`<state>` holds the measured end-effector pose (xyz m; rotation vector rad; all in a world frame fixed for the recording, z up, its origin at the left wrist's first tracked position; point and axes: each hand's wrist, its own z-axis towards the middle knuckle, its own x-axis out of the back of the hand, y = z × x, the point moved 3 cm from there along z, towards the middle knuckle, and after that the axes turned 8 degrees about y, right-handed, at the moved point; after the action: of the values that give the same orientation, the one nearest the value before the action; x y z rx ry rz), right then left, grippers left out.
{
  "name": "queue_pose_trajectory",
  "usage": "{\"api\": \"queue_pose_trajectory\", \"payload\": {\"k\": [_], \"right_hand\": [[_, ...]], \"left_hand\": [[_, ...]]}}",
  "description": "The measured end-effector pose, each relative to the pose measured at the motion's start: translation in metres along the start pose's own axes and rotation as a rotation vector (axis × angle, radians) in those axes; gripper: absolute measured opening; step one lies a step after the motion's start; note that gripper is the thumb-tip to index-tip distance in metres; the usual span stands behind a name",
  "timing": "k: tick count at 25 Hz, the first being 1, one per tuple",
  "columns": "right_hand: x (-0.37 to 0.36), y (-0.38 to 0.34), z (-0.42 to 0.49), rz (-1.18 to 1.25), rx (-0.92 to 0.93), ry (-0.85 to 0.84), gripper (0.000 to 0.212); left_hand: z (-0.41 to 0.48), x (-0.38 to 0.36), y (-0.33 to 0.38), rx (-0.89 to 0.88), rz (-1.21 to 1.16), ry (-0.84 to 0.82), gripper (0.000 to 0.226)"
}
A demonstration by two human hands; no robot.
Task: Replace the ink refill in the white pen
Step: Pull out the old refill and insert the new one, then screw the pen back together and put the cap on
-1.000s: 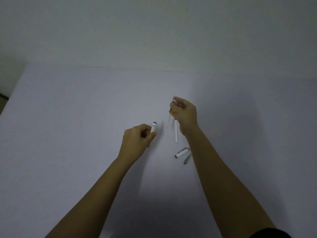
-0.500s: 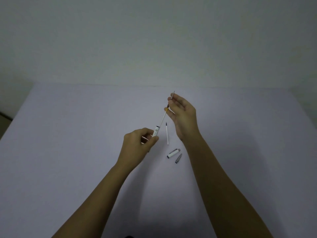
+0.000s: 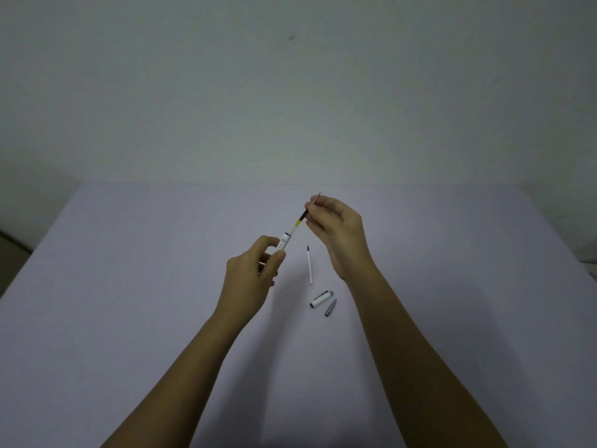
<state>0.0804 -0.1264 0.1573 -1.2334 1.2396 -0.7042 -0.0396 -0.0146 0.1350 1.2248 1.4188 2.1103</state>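
Observation:
My left hand (image 3: 255,270) grips the white pen barrel (image 3: 284,242), which points up and to the right. A thin ink refill (image 3: 302,218) with a dark and yellow section sticks out of the barrel's open end. My right hand (image 3: 336,227) pinches that refill near its tip between thumb and forefinger. A second, white refill (image 3: 309,265) lies on the table between my hands. A white pen cap (image 3: 321,299) and a grey tip piece (image 3: 330,307) lie side by side just below it.
The pale lilac table (image 3: 129,286) runs to a plain wall at the back. Its left and right edges show at the sides, with a dark floor strip at far left.
My right hand brought the refill to the barrel's mouth and slid it partly in. My left hand tilted the barrel up toward it. The view has shifted, so the table sits lower.

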Motion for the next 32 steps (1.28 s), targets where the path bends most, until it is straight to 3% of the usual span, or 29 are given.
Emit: {"api": "queue_pose_trajectory", "payload": {"k": [3, 7, 16, 18, 21, 27, 32], "right_hand": [[0.001, -0.005, -0.004, -0.032, 0.042, 0.002, 0.012], [0.003, -0.008, -0.007, -0.116, 0.061, 0.010, 0.011], [0.027, 0.021, 0.001, -0.154, -0.071, 0.016, 0.007], [0.053, 0.040, 0.009, -0.279, -0.096, 0.169, 0.007], [0.099, 0.085, 0.003, -0.694, -0.136, 0.375, 0.017], [0.129, 0.157, -0.026, -1.032, -0.190, 0.174, 0.053], [0.127, 0.165, -0.026, -1.103, -0.091, 0.169, 0.043]], "left_hand": [[-0.002, 0.004, 0.003, 0.002, 0.068, 0.048, 0.015], [-0.006, 0.007, 0.011, -0.126, 0.149, 0.118, 0.014], [-0.003, 0.011, 0.009, -0.120, 0.130, 0.166, 0.016], [-0.002, 0.011, 0.007, -0.109, 0.124, 0.166, 0.013], [0.000, 0.007, 0.004, -0.085, 0.107, 0.158, 0.012], [0.008, 0.000, -0.005, -0.026, 0.086, 0.115, 0.014], [0.011, -0.005, -0.011, 0.003, 0.101, 0.101, 0.015]]}}
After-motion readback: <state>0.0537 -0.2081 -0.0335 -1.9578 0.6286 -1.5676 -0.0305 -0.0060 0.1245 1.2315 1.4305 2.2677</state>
